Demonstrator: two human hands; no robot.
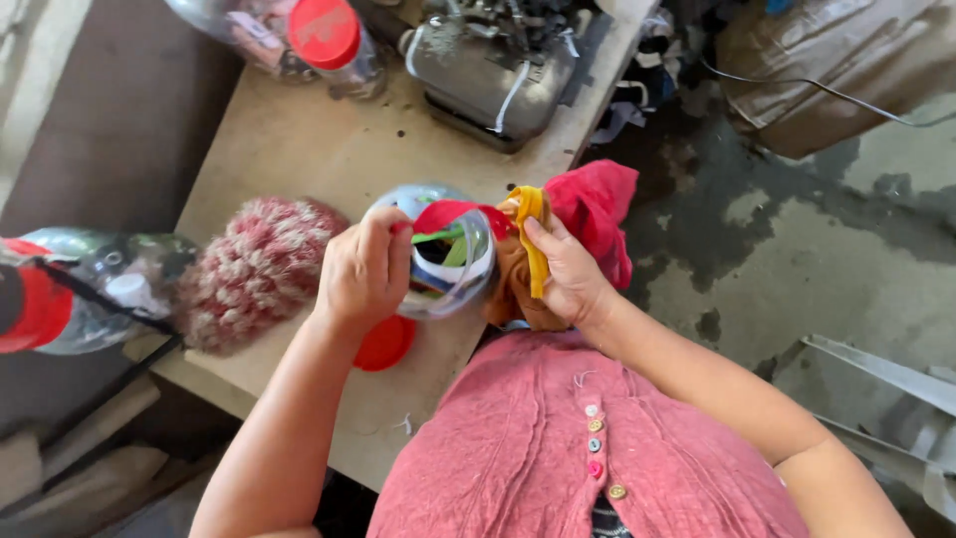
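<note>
Nearest to me: my pink crinkled top with its column of small coloured buttons (596, 438), at the near edge of the desk (299, 149).

My left hand (363, 269) is curled tight around the rim of a clear plastic jar (438, 254), tipped on its side with the mouth toward my right, presumably so the contents can be reached. Inside are loose fabric strips (453, 254) in green, white and blue. The jar wall is smooth and glossy.

My right hand (568, 274) is pinched shut on a yellow strip (533, 239), with a brown cloth and a red cloth (597, 214) bunched in the same hand. A red strip (453, 212) arcs across the jar mouth; whether either hand grips it, I cannot tell.

A flat red lid (383, 344) lies on the desk just under the jar. To the left sits a knitted red-and-white hat (254, 274), nubbly and rounded.

Far edge: another clear jar with a red cap (324, 35), and a grey metal sewing machine (493, 65), dusty.
</note>
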